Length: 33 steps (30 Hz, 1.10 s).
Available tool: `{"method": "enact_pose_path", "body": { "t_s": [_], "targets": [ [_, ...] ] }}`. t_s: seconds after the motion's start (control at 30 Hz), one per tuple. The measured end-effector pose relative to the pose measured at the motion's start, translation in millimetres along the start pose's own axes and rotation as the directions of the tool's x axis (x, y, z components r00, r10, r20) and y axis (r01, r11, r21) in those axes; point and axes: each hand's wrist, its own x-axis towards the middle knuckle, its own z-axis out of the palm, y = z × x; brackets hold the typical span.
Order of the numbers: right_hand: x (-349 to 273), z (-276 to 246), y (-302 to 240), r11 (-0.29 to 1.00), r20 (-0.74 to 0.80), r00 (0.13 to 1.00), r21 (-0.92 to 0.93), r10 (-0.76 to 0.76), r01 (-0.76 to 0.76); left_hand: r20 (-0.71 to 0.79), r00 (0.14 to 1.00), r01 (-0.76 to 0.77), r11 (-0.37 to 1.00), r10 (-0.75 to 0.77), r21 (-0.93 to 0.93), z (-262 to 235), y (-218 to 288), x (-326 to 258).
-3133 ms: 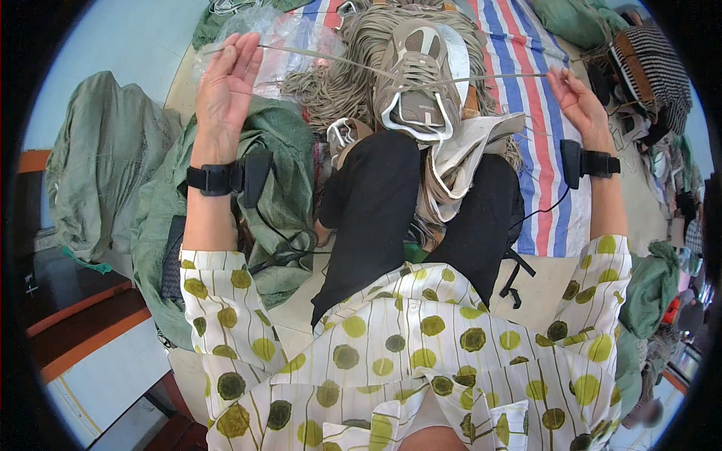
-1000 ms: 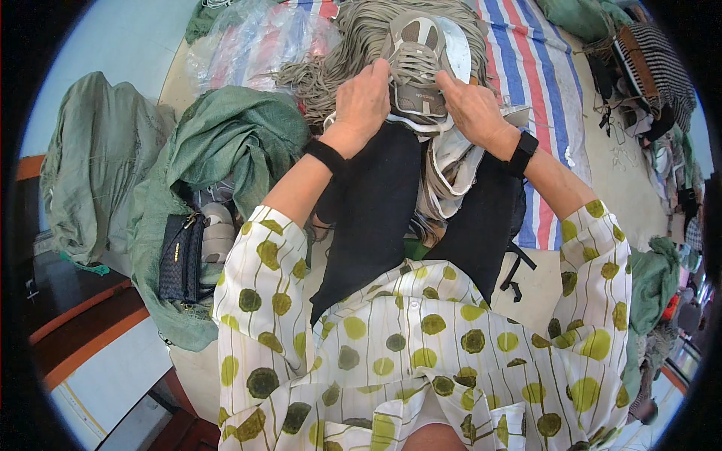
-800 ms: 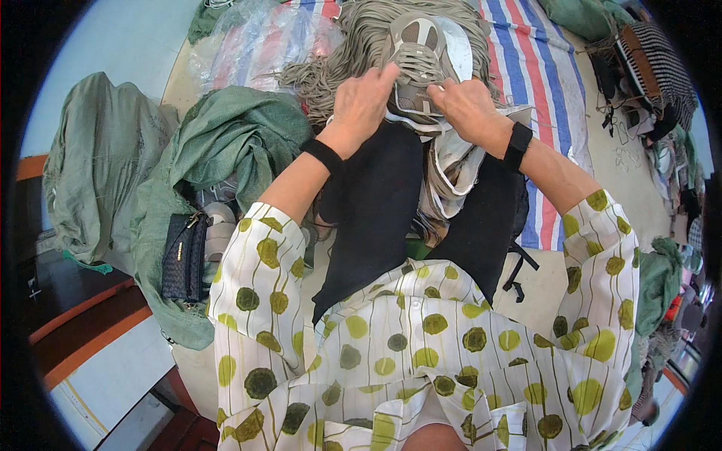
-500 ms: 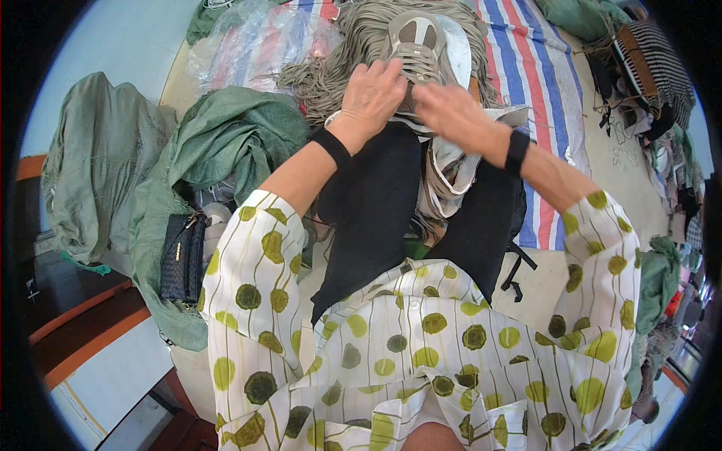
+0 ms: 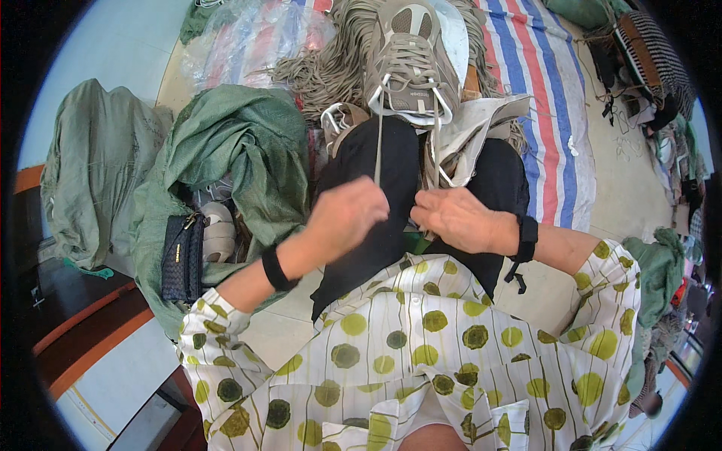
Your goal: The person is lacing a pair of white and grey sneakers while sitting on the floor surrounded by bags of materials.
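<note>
Ahead of my knees lies a beige-grey sneaker (image 5: 414, 101) with its laces criss-crossed over the front. From its two sides a pale shoelace (image 5: 378, 146) runs taut toward me. My left hand (image 5: 352, 209) is closed on one end, over my black-clad left thigh. The other end runs down to my right hand (image 5: 453, 216), whose fingers are pinched together between my thighs. Both hands are apart from the sneaker. A beige-white piece that looks like a shoe upper (image 5: 474, 131) lies over my right knee. Another brown and white shoe part (image 5: 340, 124) shows beside my left knee.
A thick heap of grey-beige laces (image 5: 331, 75) lies around the sneaker, on a striped sheet (image 5: 553, 128). To the left are a green sack (image 5: 233, 143) with shoes inside, a dark pouch (image 5: 180, 259) and clear plastic (image 5: 256, 49). Bags crowd the right side.
Both hands have come back from the sneaker toward my body, drawing the two lace ends out straight. The sneaker's laced front is now uncovered.
</note>
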Motion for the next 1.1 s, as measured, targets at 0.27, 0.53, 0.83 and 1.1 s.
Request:
{"method": "enact_pose_path", "body": {
  "t_s": [0.27, 0.53, 0.83, 1.1],
  "targets": [
    [43.9, -30.5, 57.8, 0.186, 0.155, 0.691, 0.901, 0.706, -0.393, -0.531, 0.804, 0.232, 0.963, -0.268, -0.134, -21.0, -40.1, 83.3],
    [74.3, -23.0, 78.0, -0.273, 0.322, 0.698, 0.944, 0.639, -0.186, -0.383, 0.924, 0.093, 0.968, 0.003, 0.231, -21.8, -74.4, 136.6],
    [80.1, -21.0, 37.5, 0.415, 0.159, 0.839, 0.812, 0.52, -0.411, -0.286, 0.954, 0.1, 0.994, -0.086, 0.035, -24.4, -74.5, 124.7],
    [36.3, -61.7, 84.4, 0.697, -0.167, 0.721, 0.468, 0.673, -0.543, -0.439, 0.888, 0.176, 0.983, -0.134, 0.056, -13.3, -51.4, 107.8]
  ]
}}
